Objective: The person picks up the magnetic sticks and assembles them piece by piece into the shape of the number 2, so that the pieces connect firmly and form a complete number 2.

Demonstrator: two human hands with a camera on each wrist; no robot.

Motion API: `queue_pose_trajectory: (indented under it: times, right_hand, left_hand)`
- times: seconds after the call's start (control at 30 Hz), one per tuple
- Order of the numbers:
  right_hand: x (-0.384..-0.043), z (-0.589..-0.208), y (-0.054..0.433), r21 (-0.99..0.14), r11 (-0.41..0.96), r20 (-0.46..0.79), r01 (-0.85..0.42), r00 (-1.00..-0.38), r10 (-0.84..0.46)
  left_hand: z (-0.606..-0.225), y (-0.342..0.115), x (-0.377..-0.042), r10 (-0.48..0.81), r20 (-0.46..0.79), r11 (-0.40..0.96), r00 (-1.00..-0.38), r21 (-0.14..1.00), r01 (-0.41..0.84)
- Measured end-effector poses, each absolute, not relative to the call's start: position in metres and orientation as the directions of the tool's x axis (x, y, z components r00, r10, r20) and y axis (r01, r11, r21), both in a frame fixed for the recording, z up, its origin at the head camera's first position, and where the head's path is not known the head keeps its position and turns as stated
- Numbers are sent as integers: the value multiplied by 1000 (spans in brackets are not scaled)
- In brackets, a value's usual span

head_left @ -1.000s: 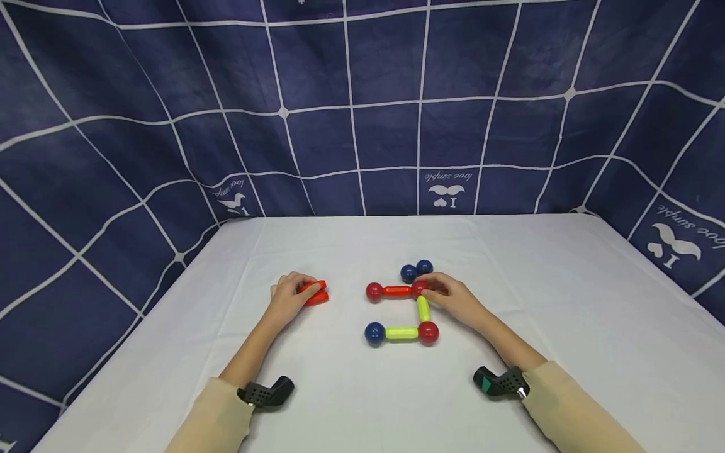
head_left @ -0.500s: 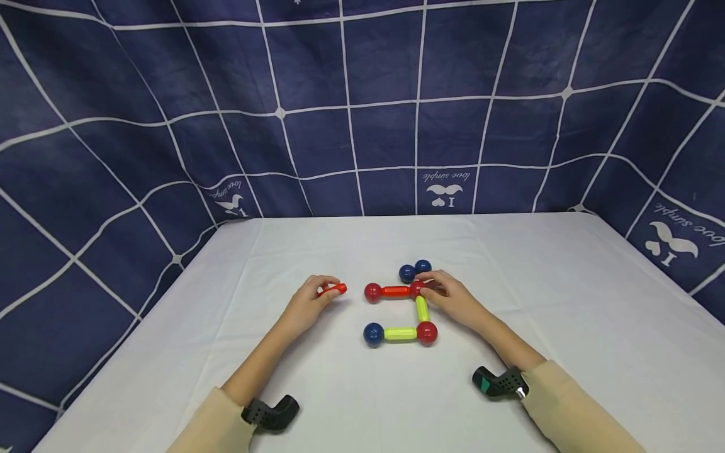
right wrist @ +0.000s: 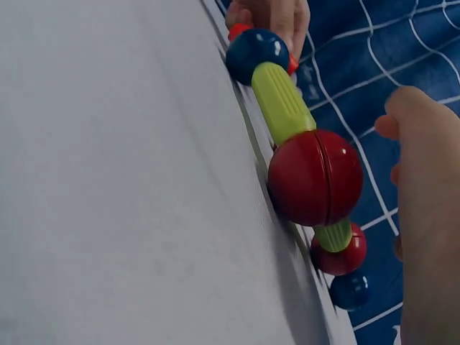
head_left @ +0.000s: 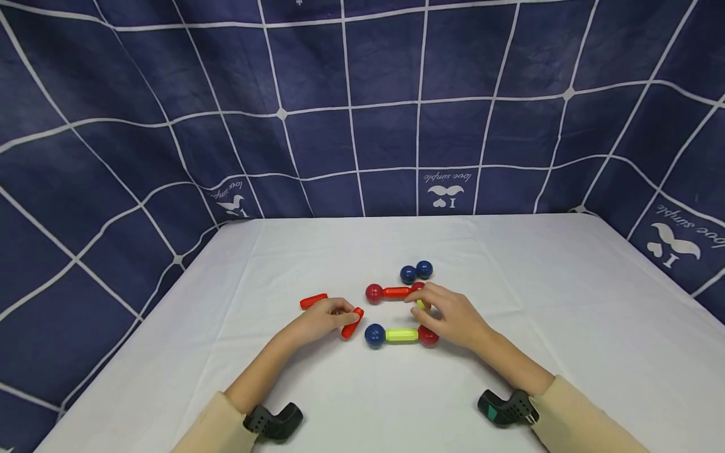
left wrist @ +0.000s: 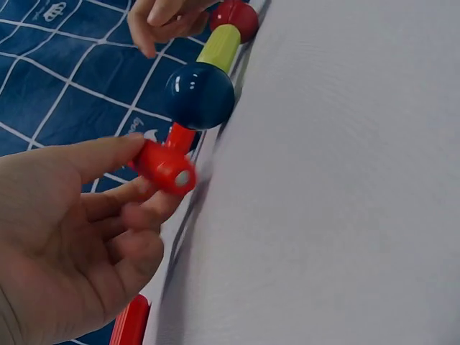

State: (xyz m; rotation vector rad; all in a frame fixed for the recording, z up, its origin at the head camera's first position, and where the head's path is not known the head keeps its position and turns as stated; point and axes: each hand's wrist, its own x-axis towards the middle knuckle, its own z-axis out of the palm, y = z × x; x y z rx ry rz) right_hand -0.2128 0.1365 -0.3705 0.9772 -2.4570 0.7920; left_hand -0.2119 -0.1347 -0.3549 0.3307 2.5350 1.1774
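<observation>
My left hand [head_left: 320,324] pinches a red magnetic rod [head_left: 352,324] between thumb and fingers, left of a blue ball [head_left: 375,335]. That ball joins a yellow-green rod [head_left: 401,335] to a near red ball [head_left: 428,336]. Beyond them, another red rod [head_left: 396,292] links a left red ball [head_left: 374,293] with a far right red ball [head_left: 418,287]. A second yellow-green rod [right wrist: 333,236] runs between the right-hand red balls, partly hidden in the head view by my right hand [head_left: 455,318]. In the right wrist view, that hand's loosely bent fingers stand apart from the pieces.
Behind the joined pieces lie two loose blue balls [head_left: 416,272]. A loose red rod [head_left: 313,301] rests on the white tablecloth [head_left: 510,264] behind my left hand. A dark blue checked curtain [head_left: 385,138] borders the table's back and sides.
My left hand has picked one red rod from a pair and carried it right, then nearer, turning it. My right hand has let go of the far right red ball and shifted nearer.
</observation>
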Motion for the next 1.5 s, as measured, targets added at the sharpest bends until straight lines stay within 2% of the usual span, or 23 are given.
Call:
queue_pose_trajectory:
  times: [0.2,0.3,0.4,0.63,0.77,1.03,1.17,1.33,1.5]
  right_hand:
    - [-204,-374,133,-283,563,478,-776,-623,-619]
    - [-199,-375,132,-266,562,435,-784,-617,-655]
    - [-197,-376,130,-269,572,411,-775,-629,-659]
    - [-201,-379,125,-366,617,285,-697,-715,-638]
    - [-204,-380,125,-431,612,261,-663,-741,-619]
    - [-210,-384,130,-482,581,299,-656,-746,-595]
    - [-213,-385,131,-491,569,312,-660,-743,-592]
    - [-214,-386,131,-491,559,332,-668,-737,-590]
    - [-215,-388,132,-444,582,346,-682,-729,-590]
  left_hand:
    - [-354,-138,-210,491,-324,513,-809,858,-32]
    - [-354,-139,-208,526,-370,488,-766,869,-84]
    - [-354,-138,-205,539,-394,477,-745,871,-115]
    - [-356,-137,-202,569,-413,456,-711,878,-145]
    - [-358,-136,-201,573,-413,446,-708,882,-153]
    - [-359,-125,-201,556,-409,415,-723,891,-185]
    - [-360,-118,-200,538,-397,391,-744,899,-197]
    - [-363,-110,-199,515,-356,393,-780,907,-155]
    - [-367,-107,-198,507,-315,381,-803,917,-119]
